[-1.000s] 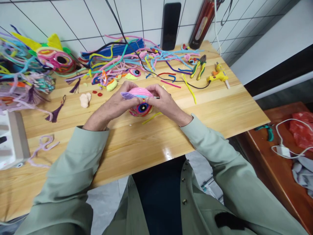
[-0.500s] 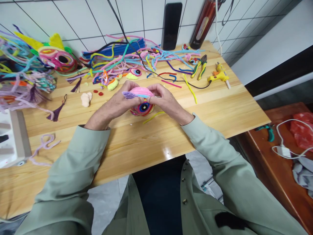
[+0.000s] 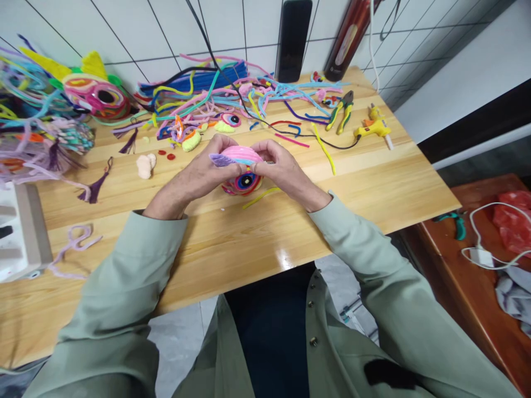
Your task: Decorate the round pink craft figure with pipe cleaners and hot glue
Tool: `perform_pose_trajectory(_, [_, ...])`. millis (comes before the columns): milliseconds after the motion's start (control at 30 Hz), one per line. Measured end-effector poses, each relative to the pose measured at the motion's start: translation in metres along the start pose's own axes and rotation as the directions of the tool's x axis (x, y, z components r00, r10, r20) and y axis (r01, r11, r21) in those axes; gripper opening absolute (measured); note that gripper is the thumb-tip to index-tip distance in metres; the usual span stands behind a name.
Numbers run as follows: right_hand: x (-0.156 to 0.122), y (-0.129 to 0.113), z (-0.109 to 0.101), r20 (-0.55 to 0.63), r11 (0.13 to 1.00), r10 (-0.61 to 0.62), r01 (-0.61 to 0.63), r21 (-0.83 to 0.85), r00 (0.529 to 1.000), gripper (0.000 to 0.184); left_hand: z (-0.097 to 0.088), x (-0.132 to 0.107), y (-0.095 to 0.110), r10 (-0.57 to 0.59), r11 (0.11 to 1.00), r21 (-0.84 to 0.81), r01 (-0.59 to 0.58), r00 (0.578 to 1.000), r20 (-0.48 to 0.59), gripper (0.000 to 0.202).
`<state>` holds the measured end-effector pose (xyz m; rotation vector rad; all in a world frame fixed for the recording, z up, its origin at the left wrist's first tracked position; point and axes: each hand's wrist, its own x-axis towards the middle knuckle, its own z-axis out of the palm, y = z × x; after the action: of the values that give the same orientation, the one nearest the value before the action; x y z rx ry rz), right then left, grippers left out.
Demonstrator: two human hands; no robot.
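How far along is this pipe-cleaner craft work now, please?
Done: the round coiled pipe-cleaner eye with blue and red rings looks fully wound. In hand: the left hand and right hand hold a pink coiled pipe-cleaner shell with purple tip over it. Left, probably: fixing them; the yellow glue gun lies untouched.

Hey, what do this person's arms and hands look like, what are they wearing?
Both arms wear long, loose, pale sage-green jacket sleeves, the left sleeve and right sleeve ending at the wrists. The left hand and right hand are bare: no gloves, rings or watch showing.
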<state>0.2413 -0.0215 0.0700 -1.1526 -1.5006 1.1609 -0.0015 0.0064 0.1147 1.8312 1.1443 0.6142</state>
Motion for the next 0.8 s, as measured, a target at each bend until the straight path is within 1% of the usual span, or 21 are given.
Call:
perform_pose_trajectory(133, [0.0, -0.002, 0.002, -0.01, 0.999, -0.005, 0.004, -0.044, 1.0, 0.046, 0.001, 0.001, -0.005, 0.023, 1.0, 0.011, -0.023, 1.0, -0.012, 0.055])
perform_pose_trajectory(267, [0.0, 0.001, 0.006, -0.04, 0.994, -0.049, 0.045, -0.101, 0.998, 0.044, 0.002, 0.002, -0.01, 0.037, 0.999, 0.019, -0.037, 0.999, -0.023, 0.056])
perform_pose_trajectory(367, [0.0, 0.002, 0.009, -0.056, 0.992, -0.075, 0.069, -0.108, 0.996, 0.043, 0.003, 0.002, -0.009, 0.035, 0.999, 0.021, -0.034, 0.999, -0.039, 0.056])
perform_pose_trajectory(500, [-0.002, 0.0, 0.01, -0.058, 0.995, -0.054, 0.049, -0.087, 0.997, 0.039, 0.004, 0.001, -0.005, 0.003, 1.0, 0.011, -0.002, 0.999, -0.05, 0.053])
perform_pose_trajectory(633, [-0.003, 0.0, 0.01, -0.062, 0.997, -0.036, 0.032, -0.068, 0.997, 0.043, 0.004, 0.0, -0.001, -0.012, 1.0, -0.018, 0.012, 0.999, -0.044, 0.055])
perform_pose_trajectory(733, [-0.003, 0.0, 0.009, -0.055, 0.999, -0.022, 0.019, -0.049, 0.998, 0.046, 0.002, 0.0, 0.0, 0.004, 0.999, -0.037, -0.005, 1.0, -0.014, 0.059])
perform_pose_trajectory(800, [-0.003, -0.001, 0.008, -0.049, 1.0, -0.002, 0.001, -0.019, 0.999, 0.046, 0.0, -0.001, 0.003, 0.007, 0.999, -0.042, -0.007, 1.0, 0.014, 0.058])
